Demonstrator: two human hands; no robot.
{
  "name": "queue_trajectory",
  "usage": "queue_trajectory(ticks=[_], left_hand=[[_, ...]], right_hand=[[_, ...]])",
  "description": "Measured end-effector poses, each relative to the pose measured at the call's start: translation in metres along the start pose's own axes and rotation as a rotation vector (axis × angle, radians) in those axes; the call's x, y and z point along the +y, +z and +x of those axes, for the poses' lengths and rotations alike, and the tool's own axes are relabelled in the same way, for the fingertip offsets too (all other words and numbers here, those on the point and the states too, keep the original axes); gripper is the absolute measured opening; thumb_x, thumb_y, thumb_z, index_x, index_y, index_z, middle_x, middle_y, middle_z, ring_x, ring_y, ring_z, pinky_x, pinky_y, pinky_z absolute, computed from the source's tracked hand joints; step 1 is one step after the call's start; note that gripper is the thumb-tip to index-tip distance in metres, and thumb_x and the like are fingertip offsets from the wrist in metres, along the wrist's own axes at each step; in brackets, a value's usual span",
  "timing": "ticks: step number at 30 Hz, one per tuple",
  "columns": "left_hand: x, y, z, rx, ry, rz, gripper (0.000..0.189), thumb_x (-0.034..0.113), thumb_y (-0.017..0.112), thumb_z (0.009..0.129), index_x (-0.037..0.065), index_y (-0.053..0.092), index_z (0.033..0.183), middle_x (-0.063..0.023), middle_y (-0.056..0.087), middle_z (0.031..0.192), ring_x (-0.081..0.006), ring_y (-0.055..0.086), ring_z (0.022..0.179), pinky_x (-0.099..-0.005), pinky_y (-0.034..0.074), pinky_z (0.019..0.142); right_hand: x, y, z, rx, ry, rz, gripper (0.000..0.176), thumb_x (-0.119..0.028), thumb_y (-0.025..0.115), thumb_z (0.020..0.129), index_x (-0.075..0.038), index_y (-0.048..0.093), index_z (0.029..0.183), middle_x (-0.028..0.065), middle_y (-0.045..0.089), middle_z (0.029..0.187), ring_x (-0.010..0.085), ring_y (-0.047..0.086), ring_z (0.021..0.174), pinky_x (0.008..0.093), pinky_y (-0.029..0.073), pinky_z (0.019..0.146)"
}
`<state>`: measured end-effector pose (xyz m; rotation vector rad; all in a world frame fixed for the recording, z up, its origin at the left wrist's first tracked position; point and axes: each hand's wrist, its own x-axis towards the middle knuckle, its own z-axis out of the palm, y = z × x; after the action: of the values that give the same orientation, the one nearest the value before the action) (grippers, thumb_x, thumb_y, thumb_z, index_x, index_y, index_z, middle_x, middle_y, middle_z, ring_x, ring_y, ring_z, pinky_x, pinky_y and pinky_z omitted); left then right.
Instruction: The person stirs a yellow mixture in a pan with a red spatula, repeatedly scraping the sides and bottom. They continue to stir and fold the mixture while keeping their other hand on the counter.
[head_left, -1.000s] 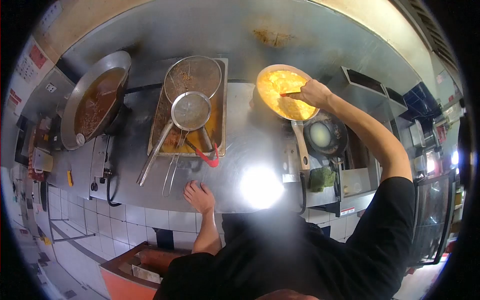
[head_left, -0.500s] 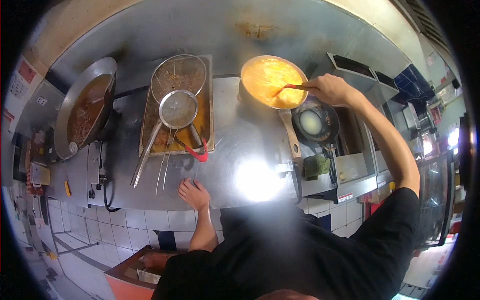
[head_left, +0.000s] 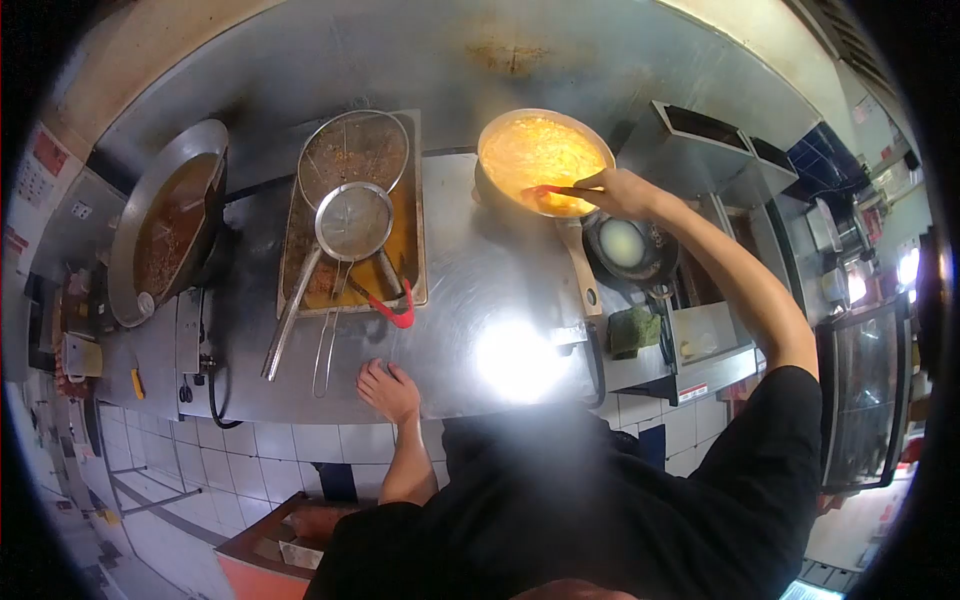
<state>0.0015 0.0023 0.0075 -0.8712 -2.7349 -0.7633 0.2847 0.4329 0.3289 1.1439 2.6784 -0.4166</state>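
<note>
- Head camera: the right hand [head_left: 625, 193] is closed around the dark handle of a red-tipped spatula [head_left: 548, 190]; the spatula's tip is down in the yellow food [head_left: 545, 150], near the pan's lower rim.
- The yellow food spreads across the inside of a round, light-rimmed pan [head_left: 485, 184], toward the back of the counter [head_left: 450, 335]; the pan's pale handle [head_left: 577, 265] points toward the person.
- The left hand [head_left: 388, 390] lies at the counter's front edge, palm down, its fingers slightly apart; it holds nothing.
- Just beside the yellow food's pan, to its right, is a small dark pan [head_left: 662, 262] with a pale round patch [head_left: 621, 243] inside; a green cloth [head_left: 635, 333] lies nearer the person.
- Farther left, a rectangular tray [head_left: 422, 200] holds orange-brown liquid; a wide strainer [head_left: 353, 160] lies over its back part, and a smaller strainer [head_left: 354, 222] overlaps the wide one, its long handle reaching past the tray's front edge.
- Red tongs or a similar tool [head_left: 398, 317] lean out over the tray's front rim; their exact kind is hard to tell.
- At far left sits a large wok [head_left: 128, 225], tilted in view, with brown liquid [head_left: 165, 235] in it.
</note>
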Motion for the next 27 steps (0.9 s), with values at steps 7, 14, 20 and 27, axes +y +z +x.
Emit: queue_trajectory(ticks=[7,14,20,27], left_hand=[[0.000,0.002,-0.001,0.029,0.009,-0.004,0.032,0.020,0.066,0.098,0.006,0.058,0.127,-0.0164,0.059,0.134,-0.0380,0.051,0.134,-0.0552,0.035,0.119],[0.001,0.000,0.001,0.033,0.014,-0.004,0.033,0.020,0.067,0.098,0.006,0.058,0.127,-0.0169,0.060,0.133,-0.0387,0.052,0.133,-0.0550,0.036,0.118],[0.002,0.000,0.000,0.019,0.010,0.027,0.033,0.022,0.066,0.099,0.005,0.058,0.127,-0.0172,0.060,0.133,-0.0388,0.052,0.133,-0.0545,0.036,0.117],[0.002,0.001,0.000,0.005,-0.012,0.028,0.033,0.022,0.065,0.100,0.005,0.058,0.127,-0.0164,0.059,0.133,-0.0381,0.051,0.133,-0.0538,0.036,0.118]], right_hand=[[-0.022,0.011,0.025,0.163,-0.034,-0.141,0.037,-0.031,0.052,0.110,-0.020,0.075,0.137,0.0221,0.079,0.111,0.0438,0.076,0.102,0.0540,0.060,0.091],[-0.020,0.014,0.043,0.155,0.030,-0.242,0.040,-0.033,0.051,0.111,-0.022,0.071,0.144,0.0197,0.079,0.112,0.0418,0.076,0.098,0.0535,0.060,0.086],[-0.012,0.033,0.056,0.265,0.003,-0.363,0.042,-0.022,0.051,0.108,-0.024,0.069,0.146,0.0187,0.079,0.096,0.0384,0.078,0.086,0.0529,0.061,0.075],[0.011,0.022,0.074,0.230,0.089,-0.328,0.034,-0.018,0.054,0.103,-0.012,0.076,0.128,0.0197,0.081,0.108,0.0361,0.080,0.101,0.0501,0.063,0.083]])
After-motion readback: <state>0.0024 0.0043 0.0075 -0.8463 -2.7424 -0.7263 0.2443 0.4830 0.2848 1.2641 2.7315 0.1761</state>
